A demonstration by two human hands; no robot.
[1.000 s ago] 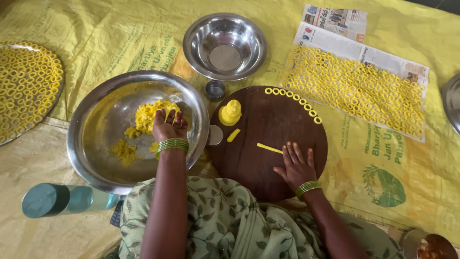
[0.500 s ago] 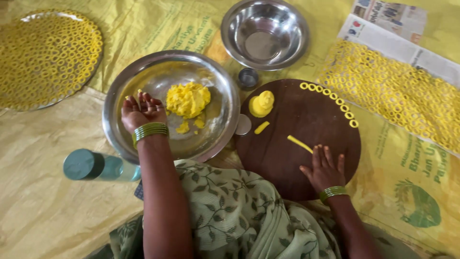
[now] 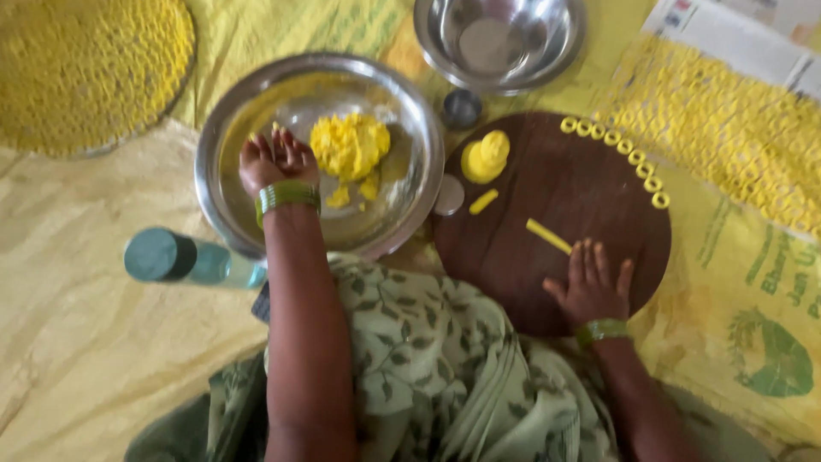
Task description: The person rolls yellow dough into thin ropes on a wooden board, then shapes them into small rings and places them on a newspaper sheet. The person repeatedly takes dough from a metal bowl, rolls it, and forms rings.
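**Hands at a dough tray and a rolling board**

Head view, looking straight down: a person is sitting on a yellow sheet (image 3: 77, 282), with a patterned green garment filling the lower middle. The left hand (image 3: 275, 158) is reaching forward into a wide steel tray (image 3: 231, 128), forearm extended straight up the frame, wrist wearing green bangles. Its fingers are curling loosely together just left of a lump of yellow dough (image 3: 349, 145); whether they are pinching a bit of dough cannot be told. The right hand (image 3: 592, 287) is resting palm down on the near edge of a round dark board (image 3: 530, 274), fingers spread and flat, holding nothing. A thin dough stick (image 3: 548, 236) is lying just beyond its fingertips. A dough mound (image 3: 486, 156) is sitting at the board's far left, and small dough rings (image 3: 617, 154) are lining its far right rim. A steel bowl (image 3: 500, 38) is standing beyond the board. A teal-capped bottle (image 3: 184, 259) is lying beside the left forearm.
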